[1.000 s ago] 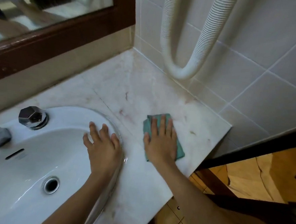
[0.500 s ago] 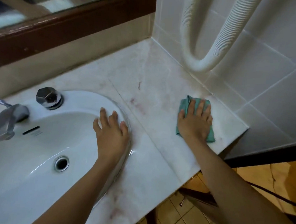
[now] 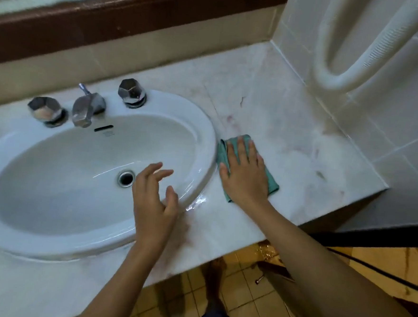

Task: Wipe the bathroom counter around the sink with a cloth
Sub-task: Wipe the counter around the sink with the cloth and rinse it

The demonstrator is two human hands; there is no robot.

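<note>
Marble counter [image 3: 291, 139], our teal cloth [image 3: 222, 152] lying right of centre.
Our right hand [image 3: 245, 175] presses it flat, fingers straight and close together, just beside the sink [image 3: 204, 133] rim; our left hand [image 3: 154, 204] hovers lower centre, fingers loosely spread, holding nothing.

glossy ceramic sink [image 3: 205, 136]; veined marble counter [image 3: 291, 129]; teal cloth [image 3: 271, 185]; metal faucet [image 3: 87, 107].

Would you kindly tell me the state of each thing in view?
counter: stained with reddish marks
sink: basin empty
drain: unplugged
faucet: no water running
cloth: folded, flat on counter beside sink rim
right hand: flat, pressing cloth
left hand: loosely curled, holding nothing
</note>
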